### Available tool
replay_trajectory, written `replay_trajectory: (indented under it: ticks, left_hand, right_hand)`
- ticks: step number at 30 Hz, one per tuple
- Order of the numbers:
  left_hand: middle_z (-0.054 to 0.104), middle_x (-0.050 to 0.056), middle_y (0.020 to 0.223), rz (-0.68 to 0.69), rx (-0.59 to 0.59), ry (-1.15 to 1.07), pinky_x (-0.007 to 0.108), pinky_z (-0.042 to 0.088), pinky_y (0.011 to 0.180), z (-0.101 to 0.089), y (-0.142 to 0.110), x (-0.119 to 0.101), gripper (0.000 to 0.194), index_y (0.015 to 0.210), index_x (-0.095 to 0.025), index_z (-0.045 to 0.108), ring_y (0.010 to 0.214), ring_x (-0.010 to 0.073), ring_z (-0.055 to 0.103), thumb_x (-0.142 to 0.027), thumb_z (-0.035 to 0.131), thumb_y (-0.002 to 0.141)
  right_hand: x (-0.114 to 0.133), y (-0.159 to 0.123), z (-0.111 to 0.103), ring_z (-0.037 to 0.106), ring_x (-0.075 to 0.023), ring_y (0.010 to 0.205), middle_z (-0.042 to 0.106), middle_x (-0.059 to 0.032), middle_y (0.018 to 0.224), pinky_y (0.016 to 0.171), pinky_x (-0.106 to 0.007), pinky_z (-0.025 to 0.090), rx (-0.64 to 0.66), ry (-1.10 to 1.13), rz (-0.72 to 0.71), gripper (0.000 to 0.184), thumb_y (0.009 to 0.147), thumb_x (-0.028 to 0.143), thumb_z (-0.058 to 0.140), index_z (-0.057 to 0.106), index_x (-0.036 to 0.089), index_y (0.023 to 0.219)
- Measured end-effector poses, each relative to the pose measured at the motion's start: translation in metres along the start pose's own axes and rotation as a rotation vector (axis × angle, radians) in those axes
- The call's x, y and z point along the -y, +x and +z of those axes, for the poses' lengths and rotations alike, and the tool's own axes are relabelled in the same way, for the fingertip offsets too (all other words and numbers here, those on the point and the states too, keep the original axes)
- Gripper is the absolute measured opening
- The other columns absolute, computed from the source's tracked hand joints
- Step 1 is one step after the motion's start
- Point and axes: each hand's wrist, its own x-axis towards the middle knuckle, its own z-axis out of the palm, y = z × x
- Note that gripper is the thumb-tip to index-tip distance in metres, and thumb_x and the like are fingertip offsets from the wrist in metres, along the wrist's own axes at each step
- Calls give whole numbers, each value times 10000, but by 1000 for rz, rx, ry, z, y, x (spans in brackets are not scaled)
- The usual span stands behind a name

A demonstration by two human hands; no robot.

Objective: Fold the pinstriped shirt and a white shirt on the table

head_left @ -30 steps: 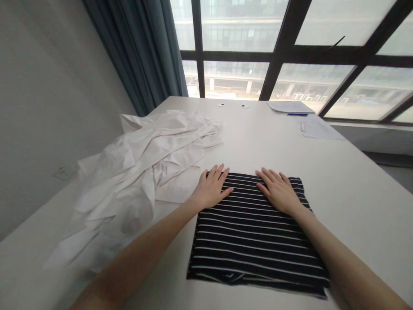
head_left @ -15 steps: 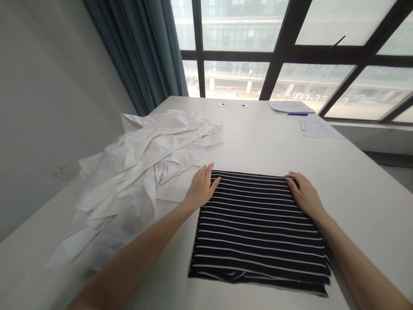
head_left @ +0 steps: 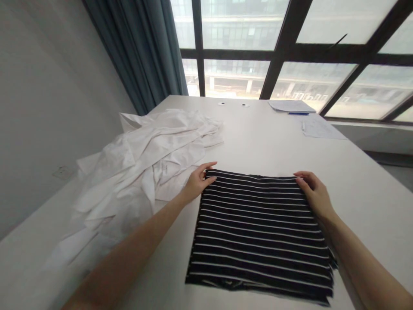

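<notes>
A folded black fabric with thin white stripes [head_left: 258, 232] lies in front of me, roughly square, its near edge showing uneven layers. My left hand [head_left: 198, 181] pinches its far left corner, thumb on top and fingers curled over the far edge. At the far right corner, my right hand [head_left: 314, 191] grips the cloth the same way, thumb above and fingers around the edge. Both far corners look slightly raised. The fingertips under the fabric are hidden.
On the white table [head_left: 258, 142], a heap of crumpled white cloth [head_left: 138, 163] spreads along the left. Papers [head_left: 290, 106] and a blue pen [head_left: 298, 113] lie at the far right. A dark curtain [head_left: 145, 47] hangs by the windows.
Both hands have closed on the far corners and moved slightly apart. The striped fabric's far edge is stretched wider, and its near edge has shifted a little toward me.
</notes>
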Motion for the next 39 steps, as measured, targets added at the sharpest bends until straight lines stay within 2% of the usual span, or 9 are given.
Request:
replay_trajectory:
  ticks: [3, 7, 11, 15, 21, 27, 31, 35, 39]
  left_hand:
    - [645, 99, 1210, -25, 43, -76, 280, 552, 782, 0, 1, 0, 565, 1345, -179, 571, 879, 166, 652, -375, 709, 834]
    - [687, 117, 1191, -67, 53, -123, 358, 537, 934, 1, 3, 0, 534, 1321, -148, 582, 1051, 231, 662, -417, 669, 868]
    - [702, 115, 1184, -54, 15, -158, 384, 535, 968, 1, 4, 2, 478, 1226, -147, 638, 1061, 240, 671, -368, 729, 812]
    - [723, 106, 1119, -26, -24, -206, 393, 539, 966, 1, 5, 4, 412, 1142, -144, 669, 1025, 232, 680, -311, 756, 776]
    - [725, 89, 1054, 22, -42, -215, 385, 538, 937, 1, 2, 1, 350, 1088, -154, 695, 988, 224, 672, -297, 757, 774]
    - [700, 87, 1095, 59, -14, -239, 359, 496, 974, 0, 1, -2, 372, 1135, -164, 686, 1049, 221, 638, -270, 751, 785]
    - [682, 80, 1100, 26, 29, -196, 331, 486, 942, -2, 1, -6, 404, 1185, -180, 679, 1056, 224, 621, -339, 729, 816]
    - [696, 69, 1025, -72, 60, -122, 301, 514, 809, -1, 2, -11, 382, 1098, -173, 696, 910, 202, 644, -455, 693, 840]
    - [699, 47, 978, -63, 57, -98, 293, 521, 813, 1, 3, -11, 343, 1015, -177, 692, 900, 192, 648, -404, 770, 770]
  right_hand:
    - [2, 0, -2, 661, -263, 878, 724, -63, 975, 780, -404, 531, 65, 53, 29, 418, 779, 578, 658, 674, 260, 1050]
    - [1, 0, -3, 650, -285, 982, 723, -52, 1057, 868, -435, 516, 95, 33, 8, 366, 760, 526, 687, 689, 273, 1025]
    - [-1, 1, -3, 648, -278, 956, 717, -38, 1025, 887, -440, 506, 60, 22, 21, 302, 738, 466, 690, 688, 273, 971]
    - [0, 1, -4, 651, -278, 912, 714, -49, 1002, 832, -426, 525, 18, 84, 73, 343, 714, 468, 709, 686, 267, 991]
    - [6, 1, -7, 680, -270, 885, 734, -63, 1028, 791, -408, 551, 150, 161, 138, 504, 765, 531, 694, 664, 286, 1204]
    - [9, 0, -8, 692, -264, 774, 745, -47, 864, 681, -381, 562, 171, 210, 213, 410, 677, 475, 786, 719, 256, 1017]
    - [3, 0, -9, 654, -218, 688, 713, -14, 798, 608, -333, 529, 176, 299, 260, 374, 645, 444, 813, 699, 274, 959]
    - [-3, 2, -9, 659, -231, 873, 719, -11, 1000, 729, -327, 531, 199, 372, 184, 290, 643, 411, 822, 687, 290, 870]
    - [-1, 1, -7, 647, -265, 983, 710, -15, 1068, 821, -360, 522, 195, 396, 169, 277, 639, 426, 821, 672, 293, 831]
